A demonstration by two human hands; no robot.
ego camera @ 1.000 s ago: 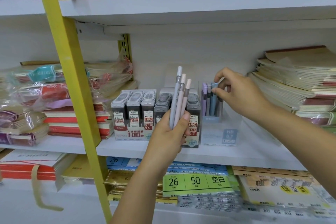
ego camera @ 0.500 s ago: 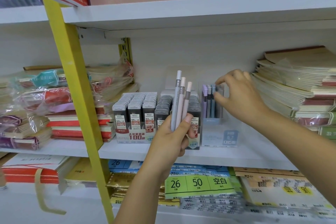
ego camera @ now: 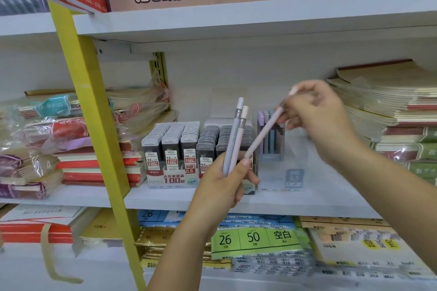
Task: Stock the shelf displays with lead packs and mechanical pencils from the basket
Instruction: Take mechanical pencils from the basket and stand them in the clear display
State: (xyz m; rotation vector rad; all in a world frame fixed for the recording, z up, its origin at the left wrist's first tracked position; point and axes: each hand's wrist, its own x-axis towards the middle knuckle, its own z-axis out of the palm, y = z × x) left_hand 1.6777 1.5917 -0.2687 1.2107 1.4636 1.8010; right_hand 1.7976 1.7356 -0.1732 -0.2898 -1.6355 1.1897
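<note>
Pale pink plastic forms the barrel of the mechanical pencil now being drawn slantwise from the bunch; its lower tip lies close to the left thumb, its upper end inside the right hand. Judged from its slim form, it is light, rigid and smooth, likely to slip if held loosely and to roll if dropped; the firmest hold would be on the upper barrel, near the cap, so that the tip can lead into the slot. Right-hand fingers are pinched together on that upper end, though motion blur hides the exact contact. Two further pencils, one grey and one pink, stand nearly upright in the left hand, whose fingers are curled closed around their lower barrels with the thumb pressed across the front. Just behind the slanted pencil stands the clear display box, already holding several lilac and blue pencils upright in its rear section. To its left, touching or nearly so, sit the trays of lead packs, ranked in rows on the white shelf. Stacked notebooks flank the display on the right; a yellow upright crosses the foreground at left. No basket is in view.
</note>
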